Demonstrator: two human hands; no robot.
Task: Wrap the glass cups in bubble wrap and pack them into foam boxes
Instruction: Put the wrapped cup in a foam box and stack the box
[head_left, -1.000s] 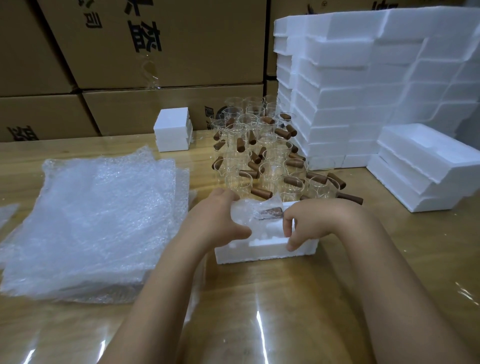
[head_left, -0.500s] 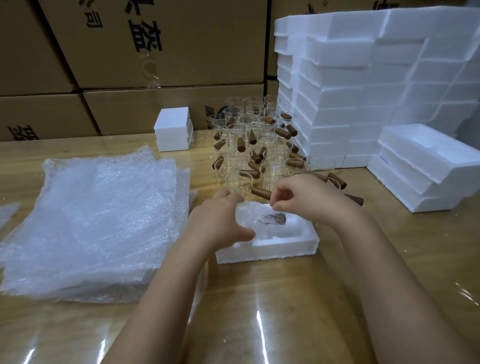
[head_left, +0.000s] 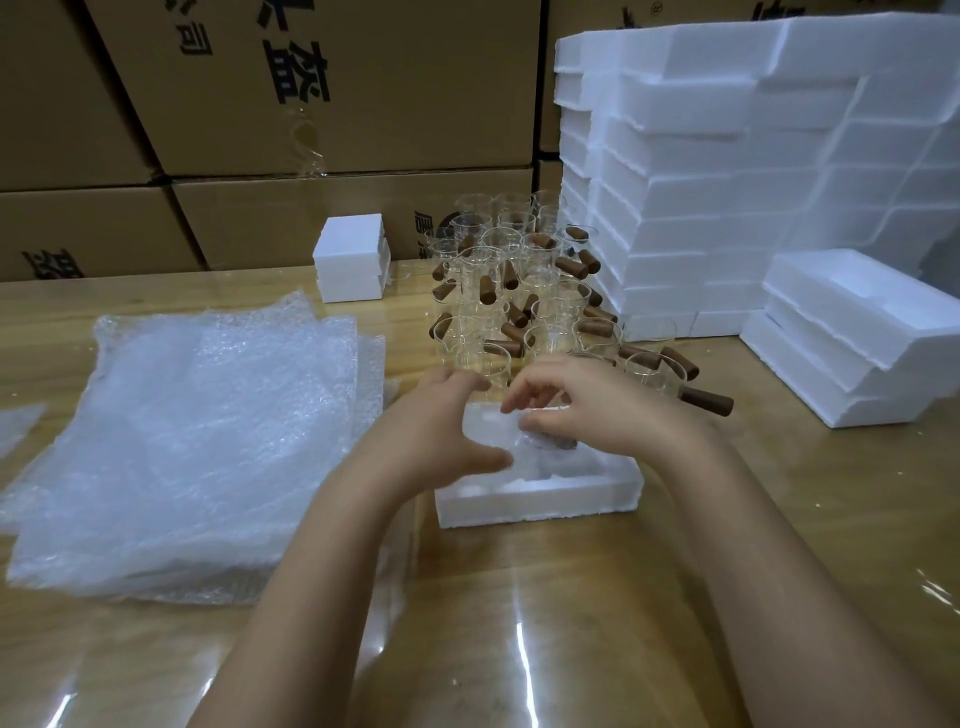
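Note:
An open white foam box (head_left: 540, 501) lies on the wooden table in front of me. In its hollow sits a glass cup wrapped in bubble wrap (head_left: 543, 457), its brown handle just showing. My right hand (head_left: 592, 402) is over the cup with curled fingers, thumb and fingertips pinching the wrap. My left hand (head_left: 436, 431) rests at the box's left end, fingers straight and thumb spread, touching the wrap. Behind the box stand several unwrapped glass cups with brown wooden handles (head_left: 519, 296).
A pile of bubble wrap sheets (head_left: 197, 447) covers the table on the left. A small closed foam box (head_left: 353, 265) stands at the back. Tall foam box stacks (head_left: 727, 182) and a few foam halves (head_left: 852, 338) fill the right. Cardboard cartons (head_left: 337, 104) line the back.
My right hand left the box's front right edge, rose over the cups, then came back down onto the wrapped cup. My left hand has stayed at the box's left end.

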